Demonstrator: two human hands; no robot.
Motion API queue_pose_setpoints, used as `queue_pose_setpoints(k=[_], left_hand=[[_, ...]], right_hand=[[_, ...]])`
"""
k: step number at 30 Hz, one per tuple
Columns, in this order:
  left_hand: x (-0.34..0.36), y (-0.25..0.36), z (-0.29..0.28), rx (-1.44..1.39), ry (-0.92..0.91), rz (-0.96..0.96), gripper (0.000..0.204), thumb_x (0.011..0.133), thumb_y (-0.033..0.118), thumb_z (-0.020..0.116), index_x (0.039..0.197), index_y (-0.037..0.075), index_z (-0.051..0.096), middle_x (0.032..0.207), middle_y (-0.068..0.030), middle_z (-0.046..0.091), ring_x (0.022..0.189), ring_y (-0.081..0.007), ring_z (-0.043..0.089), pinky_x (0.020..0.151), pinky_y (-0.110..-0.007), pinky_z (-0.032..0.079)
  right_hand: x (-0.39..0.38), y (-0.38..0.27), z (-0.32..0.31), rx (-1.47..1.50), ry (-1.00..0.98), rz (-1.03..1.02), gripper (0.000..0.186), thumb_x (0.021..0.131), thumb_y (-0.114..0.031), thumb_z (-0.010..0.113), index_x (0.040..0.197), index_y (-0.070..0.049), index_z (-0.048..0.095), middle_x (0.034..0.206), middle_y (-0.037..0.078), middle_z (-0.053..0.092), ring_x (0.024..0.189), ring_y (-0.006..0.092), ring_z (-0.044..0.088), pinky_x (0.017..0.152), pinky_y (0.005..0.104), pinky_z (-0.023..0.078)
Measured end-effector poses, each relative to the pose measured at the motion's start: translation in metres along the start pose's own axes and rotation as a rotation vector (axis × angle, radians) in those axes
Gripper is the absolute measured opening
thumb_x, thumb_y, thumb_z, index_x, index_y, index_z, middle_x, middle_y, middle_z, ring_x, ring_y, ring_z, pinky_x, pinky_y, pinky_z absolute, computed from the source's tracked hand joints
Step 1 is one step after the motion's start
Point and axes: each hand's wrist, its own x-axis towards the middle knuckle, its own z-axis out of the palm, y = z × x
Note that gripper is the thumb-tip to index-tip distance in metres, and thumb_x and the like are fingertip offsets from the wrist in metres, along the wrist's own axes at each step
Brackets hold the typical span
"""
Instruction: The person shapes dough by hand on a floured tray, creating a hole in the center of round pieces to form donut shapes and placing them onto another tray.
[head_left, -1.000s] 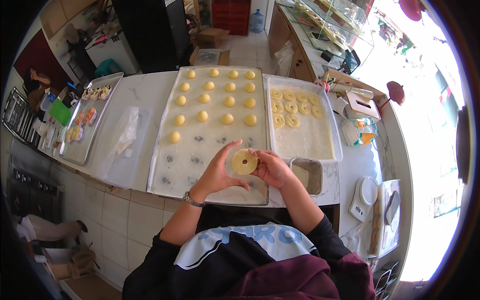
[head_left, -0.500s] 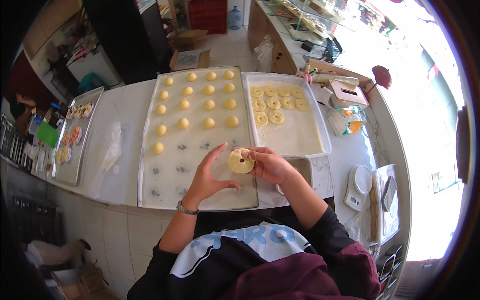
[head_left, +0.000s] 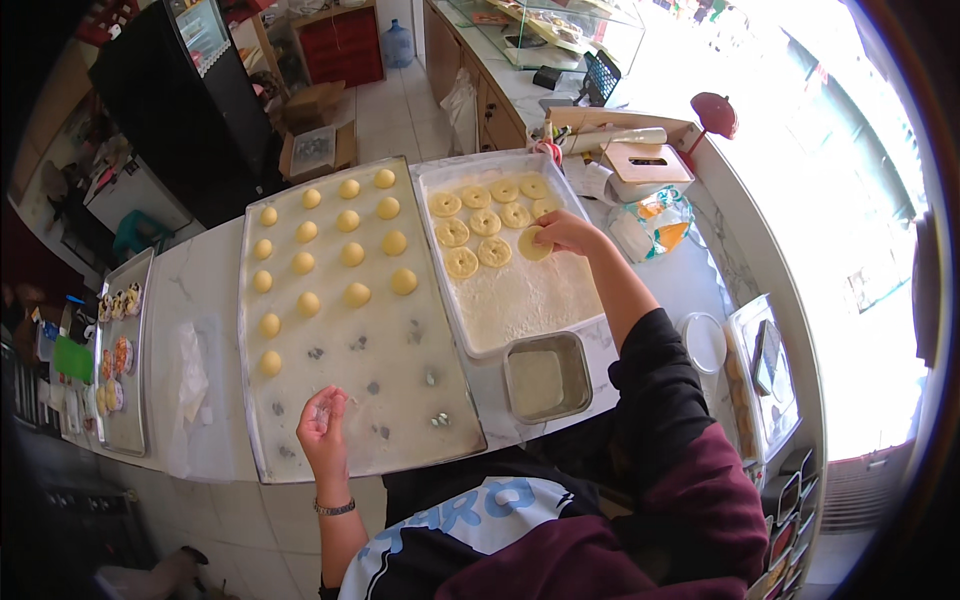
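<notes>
My right hand pinches a pale dough ring at the right part of a floured plastic container, where rows of similar rings lie. My left hand has curled fingers with whitish tips, low over a large metal tray; whether they hold anything is unclear. Several round dough balls sit in rows on that tray, with powdery patches along its nearer part. A small square metal pan is just below the plastic container.
At left are a tray of decorated pastries and a plastic sheet. At right are a wooden box, a printed bag, a round scale and a lidded container. A person's leg shows low at left.
My right hand has carried the dough ring from over the metal tray into the plastic container. My left hand has left the ring, dropped lower and curled its fingers. The view has shifted.
</notes>
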Motion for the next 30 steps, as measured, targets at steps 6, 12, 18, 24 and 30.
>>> queue_pose_setpoints(k=[6,12,18,24,30], left_hand=[[-0.003,-0.002,-0.007,0.058,0.063,-0.044,0.023,0.086,0.010,0.060,0.103,-0.003,0.056,0.092,-0.0070,0.061,0.087,-0.0129,0.059,0.078,-0.024,0.046],[-0.004,-0.008,-0.008,0.047,0.076,-0.072,0.022,0.086,0.013,0.059,0.102,-0.002,0.057,0.091,-0.0069,0.062,0.086,-0.0131,0.059,0.076,-0.025,0.046],[-0.004,-0.009,-0.007,0.064,0.066,-0.072,0.024,0.087,0.017,0.058,0.103,-0.001,0.057,0.092,-0.0074,0.061,0.085,-0.0146,0.059,0.075,-0.026,0.047],[0.001,-0.012,-0.004,0.005,0.036,-0.082,0.023,0.087,0.017,0.058,0.102,-0.001,0.057,0.091,-0.0072,0.061,0.083,-0.0142,0.059,0.075,-0.025,0.047],[0.004,-0.007,0.001,-0.024,0.010,-0.074,0.021,0.087,0.015,0.058,0.100,-0.001,0.057,0.090,-0.0068,0.061,0.082,-0.0142,0.059,0.074,-0.025,0.047]], right_hand=[[0.026,-0.011,0.007,-0.491,-0.040,0.022,0.038,0.065,-0.007,0.066,0.102,-0.003,0.063,0.083,0.007,0.064,0.078,0.0165,0.061,0.070,0.0288,0.052],[0.016,-0.013,0.005,-0.802,0.214,-0.262,0.034,0.059,-0.011,0.070,0.093,-0.006,0.066,0.086,0.012,0.066,0.082,0.0265,0.062,0.074,0.0345,0.050],[-0.009,-0.009,0.002,-0.854,0.269,-0.369,0.027,0.066,-0.008,0.059,0.092,-0.008,0.065,0.086,0.011,0.063,0.086,0.0292,0.058,0.079,0.0354,0.047],[-0.033,0.007,0.023,-0.968,0.188,-0.281,0.033,0.074,-0.009,0.052,0.103,-0.021,0.064,0.118,0.005,0.051,0.115,0.0244,0.043,0.094,0.0385,0.038],[-0.034,0.016,0.032,-0.982,0.257,-0.266,0.037,0.076,-0.012,0.052,0.111,-0.022,0.059,0.120,0.001,0.050,0.117,0.0230,0.042,0.095,0.0410,0.036]])
